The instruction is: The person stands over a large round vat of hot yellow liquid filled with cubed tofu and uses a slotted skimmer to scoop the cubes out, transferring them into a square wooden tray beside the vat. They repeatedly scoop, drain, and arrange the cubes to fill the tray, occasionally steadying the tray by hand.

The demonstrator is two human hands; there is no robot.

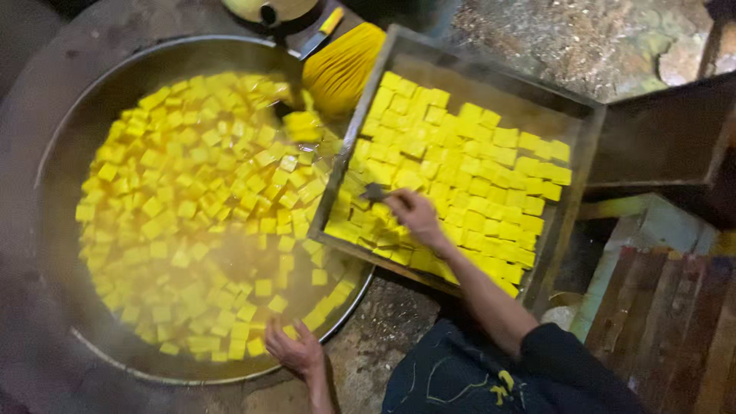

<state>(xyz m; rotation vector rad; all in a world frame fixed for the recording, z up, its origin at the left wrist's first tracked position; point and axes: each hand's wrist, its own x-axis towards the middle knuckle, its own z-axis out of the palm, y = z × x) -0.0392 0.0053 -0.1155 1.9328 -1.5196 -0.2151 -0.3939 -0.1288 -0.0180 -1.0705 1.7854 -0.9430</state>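
Gripping a small dark tool (pixel 373 192), seemingly a scraper or spatula though too blurred to be sure, the right hand (pixel 414 215) is closed around its handle and holds it down among the yellow cubes (pixel 468 184), which look like tofu, in the rectangular wooden tray (pixel 584 146). The tool's working end points away from the fingers toward the tray's low corner, the one that overhangs the rim of the big round pan (pixel 57 146). Cubes packed in rows spread out beyond the knuckles and to the far side of the wrist, filling most of the tray; the ones just ahead of the tool lie loosest, at the edge nearest the pan. Floating cubes (pixel 192 222) crowd the steaming yellow liquid past that edge. The left hand (pixel 295 351) is open, fingers spread, resting on the pan's near rim and holding nothing. The right hand is much the nearer to the tray's cubes. A yellow ribbed scoop or brush (pixel 341 69) lies beyond the tool, against the tray's far corner
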